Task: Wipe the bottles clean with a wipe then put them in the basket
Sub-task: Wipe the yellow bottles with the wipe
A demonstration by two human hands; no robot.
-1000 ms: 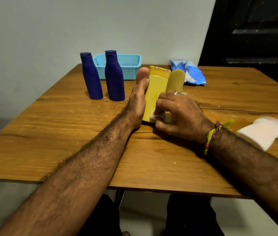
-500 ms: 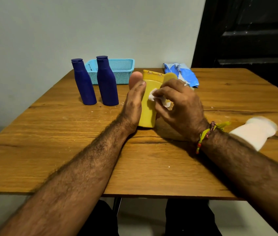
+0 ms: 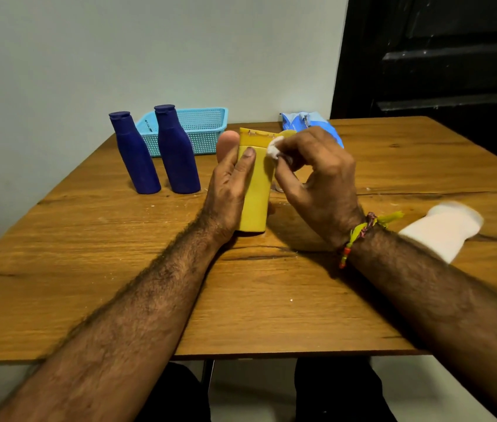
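Your right hand pinches the wipe against the upright yellow bottle's top; your left hand clasps its left side, mid-table. Two blue bottles stand left, basket behind.

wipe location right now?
Head view, centre: the wipe is pinched in the right hand, pressed against the upper part of the yellow bottle that the left hand steadies upright on the table.
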